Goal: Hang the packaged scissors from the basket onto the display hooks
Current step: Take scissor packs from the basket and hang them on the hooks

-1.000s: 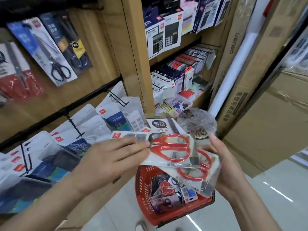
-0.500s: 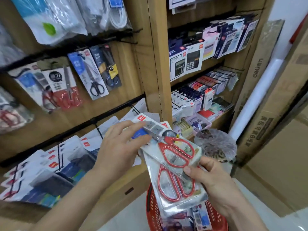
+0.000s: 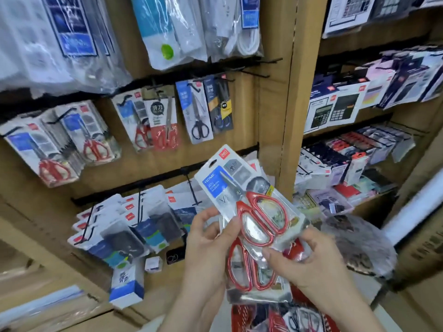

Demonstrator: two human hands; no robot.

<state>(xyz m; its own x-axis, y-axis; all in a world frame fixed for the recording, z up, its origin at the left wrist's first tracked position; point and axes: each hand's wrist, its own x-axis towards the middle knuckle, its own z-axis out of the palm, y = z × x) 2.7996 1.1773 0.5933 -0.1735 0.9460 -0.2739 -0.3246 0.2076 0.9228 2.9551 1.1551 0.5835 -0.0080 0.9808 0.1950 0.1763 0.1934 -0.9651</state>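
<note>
I hold two packs of red-handled scissors in front of the shelf. The upper pack (image 3: 242, 195) points up and left, its hang hole at the top; my left hand (image 3: 211, 245) grips its lower left edge. A second pack (image 3: 249, 271) lies beneath it, and my right hand (image 3: 304, 267) pinches both at the right. The red basket (image 3: 239, 317) sits below my hands with several more packs in it. Display hooks (image 3: 155, 88) on a black rail carry other scissor packs, including matching red-handled ones (image 3: 93, 133) at the left.
Bagged cables and power strips hang on the top rail (image 3: 167, 32). A lower rail holds white-and-blue packs (image 3: 134, 224). Calculators (image 3: 335, 111) and small boxes fill the shelves to the right. A wooden upright (image 3: 287, 92) divides the two bays. Cardboard boxes stand at far right.
The view has tilted up toward the scissor hooks. Both hands have lifted the packs out of the basket area and turned the upper pack so its hang hole points up.
</note>
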